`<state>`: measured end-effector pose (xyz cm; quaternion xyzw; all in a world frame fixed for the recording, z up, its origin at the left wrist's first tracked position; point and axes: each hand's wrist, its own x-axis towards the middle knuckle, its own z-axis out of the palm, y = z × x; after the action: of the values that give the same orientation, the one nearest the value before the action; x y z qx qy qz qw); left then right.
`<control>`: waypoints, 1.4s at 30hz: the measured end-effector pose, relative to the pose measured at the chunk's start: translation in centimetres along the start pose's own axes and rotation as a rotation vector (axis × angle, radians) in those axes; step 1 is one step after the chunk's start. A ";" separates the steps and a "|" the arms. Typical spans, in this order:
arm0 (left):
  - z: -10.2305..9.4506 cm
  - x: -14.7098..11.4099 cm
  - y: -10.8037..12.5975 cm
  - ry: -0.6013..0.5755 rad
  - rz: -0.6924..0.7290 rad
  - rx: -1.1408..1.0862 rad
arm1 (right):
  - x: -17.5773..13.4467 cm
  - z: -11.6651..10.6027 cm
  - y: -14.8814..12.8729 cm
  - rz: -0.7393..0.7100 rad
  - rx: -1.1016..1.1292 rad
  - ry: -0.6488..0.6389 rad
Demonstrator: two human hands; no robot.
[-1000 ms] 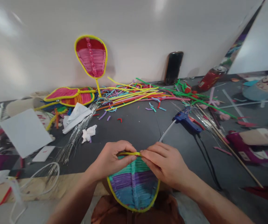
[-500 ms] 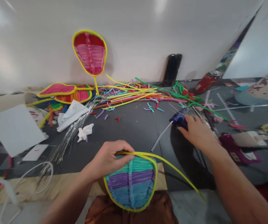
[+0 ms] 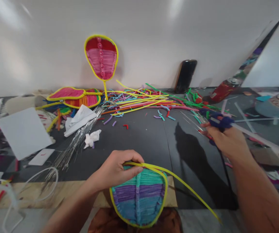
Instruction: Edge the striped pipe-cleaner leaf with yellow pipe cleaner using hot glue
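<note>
My left hand (image 3: 121, 170) pinches a yellow pipe cleaner (image 3: 190, 187) against the top edge of a rounded pipe-cleaner panel (image 3: 139, 197). The panel has teal, purple and blue bands, a middle rib and a yellow border. One loose end of the yellow strand curves away to the right. Raised over the table's right side, my right hand (image 3: 229, 140) is closed around a dark blue glue gun (image 3: 218, 120). A long translucent glue stick (image 3: 261, 134) sticks out of its back, and its nozzle points left.
Behind lies a heap of coloured pipe cleaners (image 3: 144, 100). A pink panel (image 3: 102, 61) stands upright on a yellow stem. A phone (image 3: 185, 76) leans on the wall near a red can (image 3: 224, 90). Silvery wires (image 3: 73, 139), crumpled paper (image 3: 92, 138) and a white card (image 3: 24, 132) lie left.
My right hand has lifted the glue gun from the table and moved it right, turning it. My left hand keeps its pinch on the panel's edge. The view has shifted slightly.
</note>
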<state>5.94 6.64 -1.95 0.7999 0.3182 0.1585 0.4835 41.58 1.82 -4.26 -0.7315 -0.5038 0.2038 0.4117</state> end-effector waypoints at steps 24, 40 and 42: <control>-0.1 0.3 0.1 -0.018 -0.083 -0.084 | -6.1 5.2 -5.9 0.028 0.668 -0.860; -0.1 0.3 0.0 -0.037 -0.083 -0.086 | -6.4 5.4 -4.3 0.028 0.563 -0.866; -0.1 0.2 -0.1 -0.038 -0.083 -0.092 | -6.4 5.2 -4.4 0.028 0.592 -0.852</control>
<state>6.03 6.91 -1.97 0.7658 0.3344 0.1375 0.5318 32.74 -1.24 -4.50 -0.4423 -0.5377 0.6229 0.3567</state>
